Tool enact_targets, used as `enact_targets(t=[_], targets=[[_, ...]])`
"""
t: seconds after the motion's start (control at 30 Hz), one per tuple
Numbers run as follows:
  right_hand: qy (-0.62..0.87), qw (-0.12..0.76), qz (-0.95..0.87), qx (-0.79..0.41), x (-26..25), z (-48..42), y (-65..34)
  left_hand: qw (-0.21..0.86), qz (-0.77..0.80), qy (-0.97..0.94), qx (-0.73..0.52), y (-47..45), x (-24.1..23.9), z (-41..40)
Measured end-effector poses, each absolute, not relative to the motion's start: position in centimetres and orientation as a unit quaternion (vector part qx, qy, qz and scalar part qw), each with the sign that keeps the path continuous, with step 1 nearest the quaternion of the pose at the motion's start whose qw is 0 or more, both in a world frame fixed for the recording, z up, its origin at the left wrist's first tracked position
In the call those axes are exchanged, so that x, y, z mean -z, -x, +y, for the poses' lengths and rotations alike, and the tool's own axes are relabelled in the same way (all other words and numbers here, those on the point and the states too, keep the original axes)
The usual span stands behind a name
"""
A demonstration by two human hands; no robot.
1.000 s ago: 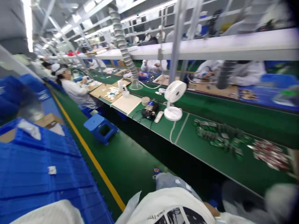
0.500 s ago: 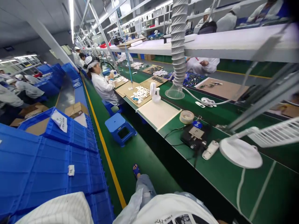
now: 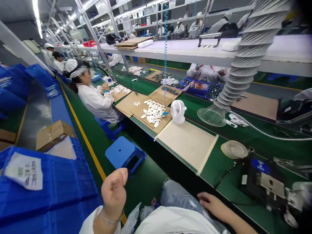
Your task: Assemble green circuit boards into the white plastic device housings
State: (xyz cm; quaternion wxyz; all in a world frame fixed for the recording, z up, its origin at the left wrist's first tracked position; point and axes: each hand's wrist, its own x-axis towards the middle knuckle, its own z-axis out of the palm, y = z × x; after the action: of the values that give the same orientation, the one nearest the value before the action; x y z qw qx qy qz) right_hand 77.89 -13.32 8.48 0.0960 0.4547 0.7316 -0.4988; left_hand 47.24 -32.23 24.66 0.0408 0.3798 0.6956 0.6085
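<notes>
My left hand [image 3: 114, 190] is raised in front of me with its fingers curled into a fist, and nothing shows in it. A bracelet circles that wrist. Just beyond it stands a blue plastic stool [image 3: 119, 151]. Low on the right, my right hand [image 3: 211, 202] hangs beside my jeans [image 3: 174, 193], near the bench edge. Its fingers look loosely stretched and hold nothing I can see; part of it is blurred. Neither hand touches anything on the bench.
The green bench [image 3: 225, 185] carries a small white fan [image 3: 178, 112], white plastic covers [image 3: 154, 112] on cardboard, a tape roll [image 3: 234, 149] and a black fixture [image 3: 251, 182]. A seated co-worker [image 3: 94, 99] is ahead. Blue crates [image 3: 60, 188] line the left, and a duct [image 3: 251, 55] hangs right.
My view has moved forward along the bench, so the stool, fan and fixture appear closer. Both my hands have come into view at the bottom.
</notes>
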Motion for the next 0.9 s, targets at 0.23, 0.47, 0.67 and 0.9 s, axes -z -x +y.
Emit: enact_targets(t=[0.23,0.47,0.67,0.9], targets=[[-0.351,0.023,0.747,0.565,-7.7,-3.2,-60.9,0.26,0.785,-0.422,-0.371,-35.5,-18.9,-20.9],[-0.287,0.008,0.752,0.593,-9.0,2.3,-47.8,0.357,0.775,-0.437,-0.284,-30.5,-18.6,-15.1],[-0.275,0.038,0.686,0.673,-9.0,1.3,-46.6,0.387,0.743,-0.477,-0.265,-26.2,-16.6,-7.3],[-0.331,-0.054,0.588,0.736,-10.5,0.3,-47.6,0.431,0.649,-0.585,-0.226,-23.0,-13.7,3.2]])
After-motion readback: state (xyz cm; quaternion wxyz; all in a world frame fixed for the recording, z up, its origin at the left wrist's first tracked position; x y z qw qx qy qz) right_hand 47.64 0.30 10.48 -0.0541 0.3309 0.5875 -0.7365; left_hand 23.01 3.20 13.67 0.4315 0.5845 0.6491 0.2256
